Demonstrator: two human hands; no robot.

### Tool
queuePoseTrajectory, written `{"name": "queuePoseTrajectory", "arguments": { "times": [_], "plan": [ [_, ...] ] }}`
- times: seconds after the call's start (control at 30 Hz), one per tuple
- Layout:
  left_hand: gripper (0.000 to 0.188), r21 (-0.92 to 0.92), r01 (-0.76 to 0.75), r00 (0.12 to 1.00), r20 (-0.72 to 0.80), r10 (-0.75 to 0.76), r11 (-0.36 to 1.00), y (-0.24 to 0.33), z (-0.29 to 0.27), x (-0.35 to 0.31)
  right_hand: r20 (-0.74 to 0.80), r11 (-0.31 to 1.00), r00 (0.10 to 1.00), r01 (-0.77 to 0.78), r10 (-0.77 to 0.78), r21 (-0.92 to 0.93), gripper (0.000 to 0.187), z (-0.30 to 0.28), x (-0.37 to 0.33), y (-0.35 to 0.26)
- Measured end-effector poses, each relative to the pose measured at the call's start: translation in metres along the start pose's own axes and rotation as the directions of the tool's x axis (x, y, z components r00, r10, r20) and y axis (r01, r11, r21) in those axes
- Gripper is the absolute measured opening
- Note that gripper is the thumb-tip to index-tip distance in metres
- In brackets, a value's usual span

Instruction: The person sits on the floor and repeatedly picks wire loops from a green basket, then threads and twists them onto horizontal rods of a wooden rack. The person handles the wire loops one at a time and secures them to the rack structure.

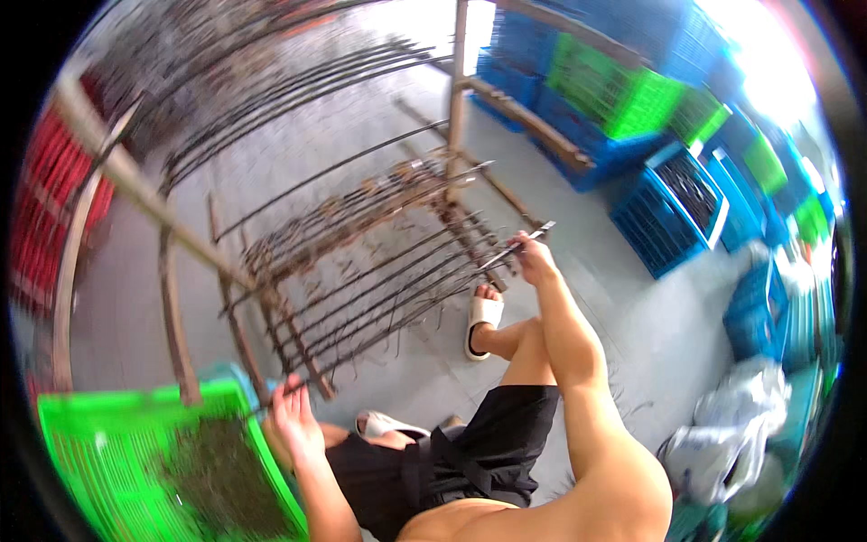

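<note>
A long, thin, dark rod (397, 327) runs slantwise before me, its right end paler and shinier. My right hand (535, 258) is closed round it near that right end. Close to the other end, my left hand (298, 421) grips it with the fingers bent about it, beside the green basket. Small hook-like bits hang below the rods there. Just beyond is a brown, rusty-looking rack (456, 117), with several similar dark rods (316, 194) lying across its bars at different levels. Blur hides the finer detail of the rods.
At lower left, a bright green basket (135, 393) holds a dark tangled mass (226, 479). Red stacked material (56, 212) stands far left. Blue crates (664, 230) and green crates (623, 90) crowd the right, with plastic bags (722, 443) below. My sandalled feet are near the rack.
</note>
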State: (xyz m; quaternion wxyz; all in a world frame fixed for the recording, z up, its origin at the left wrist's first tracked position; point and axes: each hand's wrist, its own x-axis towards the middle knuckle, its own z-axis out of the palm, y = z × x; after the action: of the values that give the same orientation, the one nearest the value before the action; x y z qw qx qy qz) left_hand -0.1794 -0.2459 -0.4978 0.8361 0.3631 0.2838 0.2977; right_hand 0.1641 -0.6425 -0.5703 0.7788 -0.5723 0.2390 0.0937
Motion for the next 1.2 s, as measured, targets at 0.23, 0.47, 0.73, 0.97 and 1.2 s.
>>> {"name": "queuePoseTrajectory", "arguments": {
  "times": [0.23, 0.47, 0.73, 0.97, 1.2],
  "plan": [
    [0.014, -0.152, 0.175, 0.98, -0.068, -0.187, 0.973, -0.046, -0.056, 0.046, -0.283, 0.987, 0.948, 0.158, -0.144, 0.028, 0.025, -0.037, -0.071, 0.039],
    [0.011, -0.226, 0.161, 0.984, -0.04, -0.174, 0.961, -0.063, -0.08, 0.034, -0.197, 0.862, 0.88, 0.34, -0.433, -0.377, 0.029, -0.01, -0.164, 0.123],
    [0.023, 0.899, -0.052, 0.84, -0.195, 0.506, 0.434, 0.061, -0.193, -0.012, 0.461, 0.805, 0.887, 0.276, -0.004, -0.525, 0.017, 0.057, -0.312, 0.243],
    [0.049, 0.812, 0.579, 0.772, -0.518, 0.367, -0.072, 0.056, -0.357, 0.021, 0.798, 0.629, 0.537, 0.528, 0.272, -0.57, 0.02, 0.112, -0.357, 0.257],
    [0.014, 0.965, 0.237, 0.816, -0.261, 0.516, 0.113, 0.084, -0.328, 0.007, 0.923, 0.636, 0.279, 0.669, 0.265, -0.385, 0.019, 0.208, -0.42, 0.251]
  ]
}}
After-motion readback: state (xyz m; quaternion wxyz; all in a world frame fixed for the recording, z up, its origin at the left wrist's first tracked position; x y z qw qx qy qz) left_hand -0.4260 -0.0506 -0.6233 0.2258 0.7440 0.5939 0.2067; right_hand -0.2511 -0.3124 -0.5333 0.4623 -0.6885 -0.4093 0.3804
